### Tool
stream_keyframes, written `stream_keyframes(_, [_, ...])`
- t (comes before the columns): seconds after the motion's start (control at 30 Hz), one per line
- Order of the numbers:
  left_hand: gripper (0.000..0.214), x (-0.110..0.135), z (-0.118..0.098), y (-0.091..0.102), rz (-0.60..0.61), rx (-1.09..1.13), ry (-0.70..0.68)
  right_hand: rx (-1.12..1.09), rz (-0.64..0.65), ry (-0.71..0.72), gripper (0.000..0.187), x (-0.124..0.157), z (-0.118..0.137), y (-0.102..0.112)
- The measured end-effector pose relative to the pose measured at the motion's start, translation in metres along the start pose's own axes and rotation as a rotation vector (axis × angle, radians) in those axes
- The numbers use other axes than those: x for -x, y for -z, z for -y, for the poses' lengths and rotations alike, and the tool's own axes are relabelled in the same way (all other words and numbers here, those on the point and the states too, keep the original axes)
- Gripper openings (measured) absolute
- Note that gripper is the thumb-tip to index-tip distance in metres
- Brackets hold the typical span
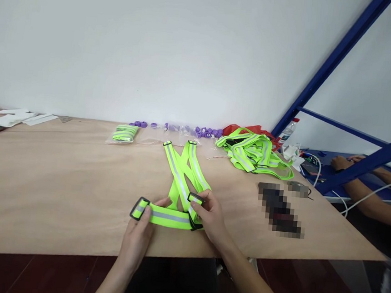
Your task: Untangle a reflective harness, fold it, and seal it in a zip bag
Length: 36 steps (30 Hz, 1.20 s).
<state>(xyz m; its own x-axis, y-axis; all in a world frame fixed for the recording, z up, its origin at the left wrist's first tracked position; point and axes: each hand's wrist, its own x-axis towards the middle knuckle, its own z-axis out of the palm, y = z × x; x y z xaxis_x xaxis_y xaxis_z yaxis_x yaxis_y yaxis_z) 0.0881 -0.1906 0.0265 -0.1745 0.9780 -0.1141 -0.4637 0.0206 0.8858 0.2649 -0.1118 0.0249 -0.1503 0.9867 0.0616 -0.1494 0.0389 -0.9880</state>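
A neon-yellow reflective vest (177,170) made of straps with silver stripes lies crossed on the table in front of me. My left hand (138,237) pinches its waist strap close to a black buckle (140,208) at the left end. On the other side, my right hand (213,216) grips the strap by a second black buckle (195,198), where the webbing is folded over. Between my hands the waist strap runs nearly level. Two more black buckles show at the tops of the shoulder straps, which rest on the wood. My right fingers partly hide the folded webbing.
A pile of similar neon straps (250,151) lies at the back right, with red fabric (243,128) behind. A bagged vest (124,134) and purple rolls (208,132) line the wall. White gloves (13,117) are far left. Beyond a blue frame (329,67), another person's arms (372,198) show.
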Motion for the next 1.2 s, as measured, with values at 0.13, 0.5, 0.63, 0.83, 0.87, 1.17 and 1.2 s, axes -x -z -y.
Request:
stream_keyframes(0.13, [0.047, 0.008, 0.006, 0.004, -0.088, 0.368, 0.160, 0.169, 0.072, 0.107, 0.025, 0.005, 0.003, -0.007])
stream_keyframes(0.5, [0.042, 0.006, 0.012, 0.012, -0.205, 0.515, 0.186, 0.855, 0.304, 0.480, 0.004, 0.018, -0.006, -0.006])
stream_keyframes(0.63, [0.045, 0.006, 0.011, 0.006, -0.249, 0.490, 0.128, 1.026, 0.346, 0.655, 0.009, 0.023, -0.008, -0.012])
stream_keyframes(0.83, [0.050, 0.010, 0.005, -0.003, -0.211, 0.311, 0.023, 1.278, 0.310, 0.842, 0.018, 0.039, -0.008, -0.031])
stream_keyframes(0.87, [0.050, 0.011, 0.004, -0.003, -0.192, 0.242, -0.012, 1.279, 0.301, 0.851, 0.019, 0.042, -0.007, -0.034])
stream_keyframes(1.17, [0.056, 0.004, -0.007, 0.010, 0.291, -0.914, -0.335, 1.114, 0.332, 0.720, 0.015, 0.053, -0.010, -0.033])
stream_keyframes(1.2, [0.062, 0.002, -0.008, 0.009, 0.328, -0.998, -0.354, 1.092, 0.332, 0.706, 0.014, 0.054, -0.009, -0.031])
